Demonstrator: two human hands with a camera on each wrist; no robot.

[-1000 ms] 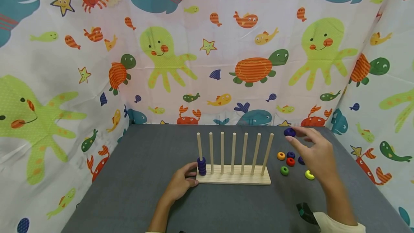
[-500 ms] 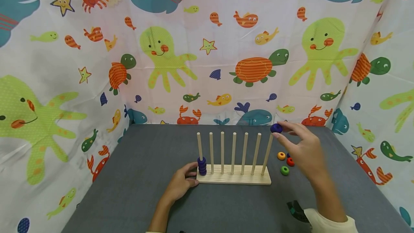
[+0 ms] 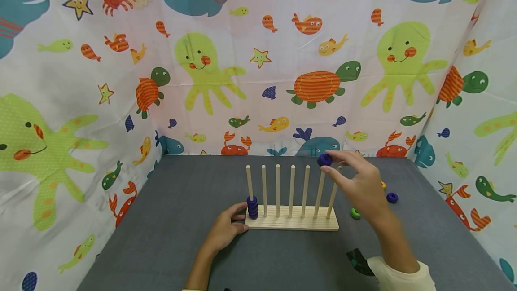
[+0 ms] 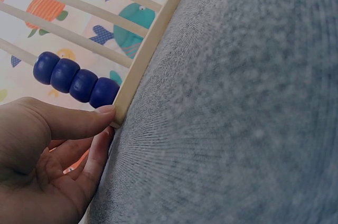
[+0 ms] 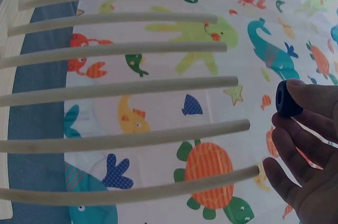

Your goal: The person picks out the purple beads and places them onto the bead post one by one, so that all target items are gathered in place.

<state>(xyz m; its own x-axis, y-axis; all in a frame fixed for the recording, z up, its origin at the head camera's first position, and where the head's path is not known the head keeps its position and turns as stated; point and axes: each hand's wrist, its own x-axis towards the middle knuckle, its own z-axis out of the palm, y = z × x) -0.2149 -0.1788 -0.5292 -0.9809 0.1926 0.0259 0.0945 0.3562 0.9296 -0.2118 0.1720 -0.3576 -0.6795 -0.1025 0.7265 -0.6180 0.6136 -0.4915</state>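
A wooden peg stand [image 3: 291,224] with a row of several upright pegs stands mid-table. Several dark blue beads [image 4: 83,82] are stacked on its leftmost peg. My left hand [image 3: 225,228] grips the left end of the base, thumb at the front corner, as the left wrist view shows. Up at peg-top height, my right hand [image 3: 363,187] pinches one dark blue bead [image 5: 288,100] between thumb and fingers. In the head view this bead overlaps the tip of the second peg from the right; the right wrist view shows it apart from the peg ends, its hole facing them.
Loose beads lie right of the stand, partly hidden behind my right hand: a green bead [image 3: 355,213], a yellow-orange bead [image 3: 383,185] and a dark blue bead [image 3: 392,198]. A sea-animal printed curtain [image 3: 258,116] closes off the grey table [image 3: 161,255] at the back and sides.
My right hand has carried the dark blue bead leftward, from beyond the stand's right end to over its right-hand pegs. The left hand and stand stay put.
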